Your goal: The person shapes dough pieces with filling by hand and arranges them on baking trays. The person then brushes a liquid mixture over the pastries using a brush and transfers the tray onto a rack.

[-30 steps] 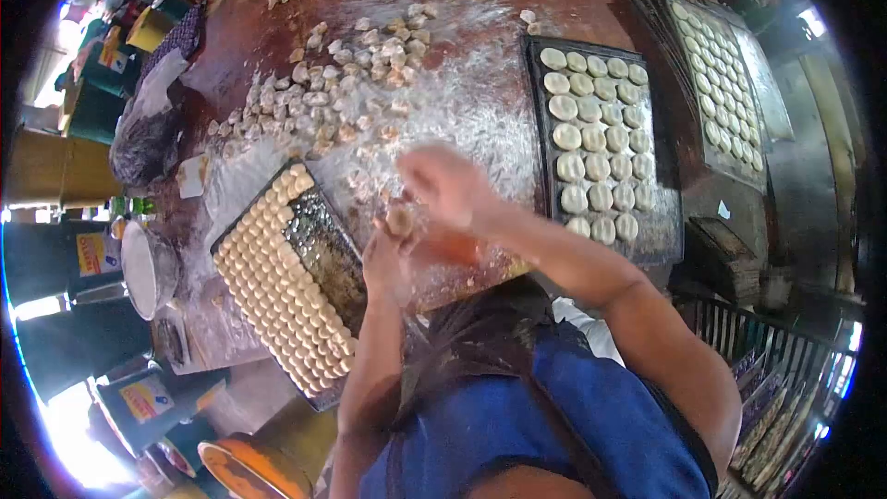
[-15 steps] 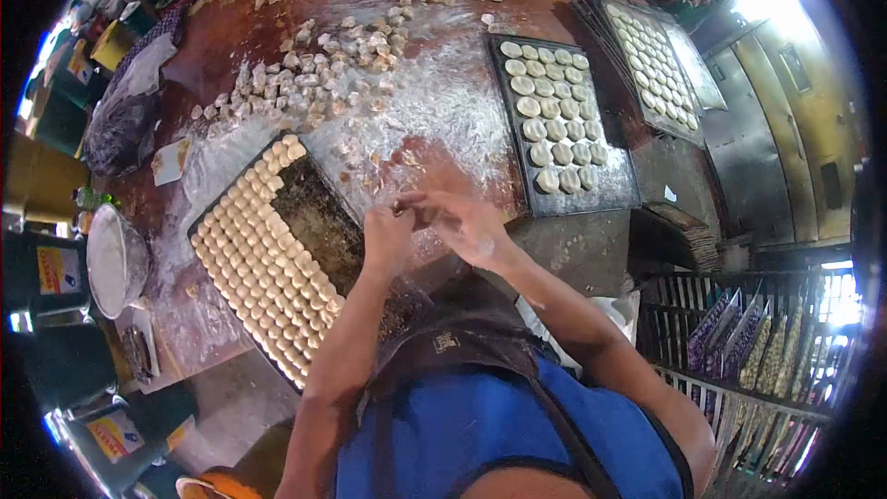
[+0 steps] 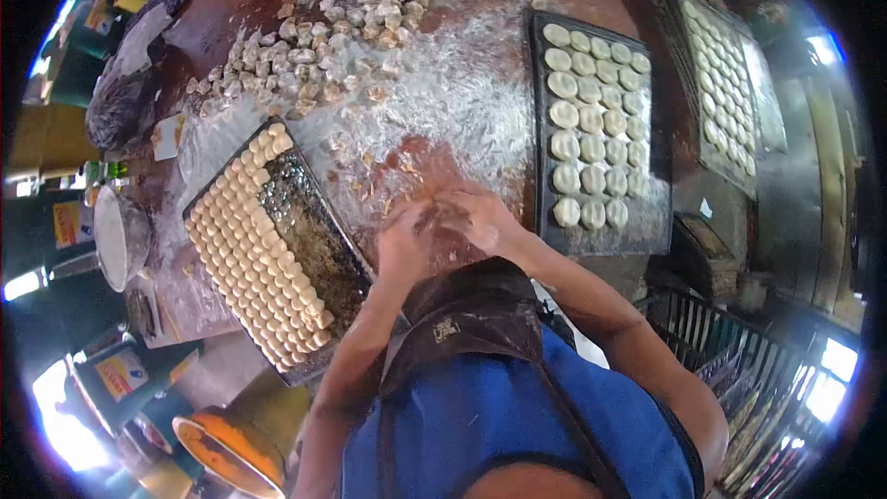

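My left hand (image 3: 404, 236) and my right hand (image 3: 482, 220) are close together over the near edge of the floured table. The fingers of both are bent inward and closed, partly blurred; whatever is between them is hidden. To the left of my left hand lies a dark baking tray (image 3: 325, 238) with rows of small pale dough balls (image 3: 249, 245) and a bare, greasy strip along its right side. A second dark tray (image 3: 605, 238), right of my right hand, carries flattened round dough pieces (image 3: 591, 120).
Flour-dusted lumps (image 3: 305, 60) are heaped farther back on the red table (image 3: 462, 0). Stacked trays with more dough rounds (image 3: 725, 83) stand at the far right. A white bowl (image 3: 122, 238) sits at the left edge; an orange-rimmed bucket (image 3: 231, 448) is below it.
The view has tilted and shifted, so the right-hand trays appear larger and farther right. My hands have moved slightly apart, their fingers still close together.
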{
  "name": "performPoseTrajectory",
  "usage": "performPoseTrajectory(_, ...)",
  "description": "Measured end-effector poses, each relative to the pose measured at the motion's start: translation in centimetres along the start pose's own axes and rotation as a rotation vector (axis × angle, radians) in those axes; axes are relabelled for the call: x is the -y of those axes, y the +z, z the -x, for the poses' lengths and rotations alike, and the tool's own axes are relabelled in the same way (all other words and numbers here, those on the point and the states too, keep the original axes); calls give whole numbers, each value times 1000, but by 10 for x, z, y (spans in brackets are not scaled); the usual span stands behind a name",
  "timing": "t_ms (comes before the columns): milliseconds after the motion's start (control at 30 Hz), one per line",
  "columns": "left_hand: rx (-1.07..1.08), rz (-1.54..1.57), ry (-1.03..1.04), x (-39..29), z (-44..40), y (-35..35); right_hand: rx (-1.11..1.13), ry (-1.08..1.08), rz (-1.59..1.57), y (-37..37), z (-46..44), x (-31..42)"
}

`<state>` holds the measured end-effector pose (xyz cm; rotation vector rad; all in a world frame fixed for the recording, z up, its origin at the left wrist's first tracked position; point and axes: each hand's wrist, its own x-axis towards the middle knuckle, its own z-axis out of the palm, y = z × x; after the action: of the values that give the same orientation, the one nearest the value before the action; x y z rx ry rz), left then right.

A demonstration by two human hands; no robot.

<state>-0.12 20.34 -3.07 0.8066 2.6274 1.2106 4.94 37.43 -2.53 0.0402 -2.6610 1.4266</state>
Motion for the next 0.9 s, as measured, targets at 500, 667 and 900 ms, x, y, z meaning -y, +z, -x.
performPoseTrajectory(500,28,-36,-59,-1,23,-53,341,107,317,-2,-58,49)
performPoseTrajectory(667,-298,-97,-262,48,-9,-109,-142,-45,807,66,-42,20)
performPoseTrajectory(900,-224,-382,-270,193,-55,-181,80,440,-30,18,31,30)
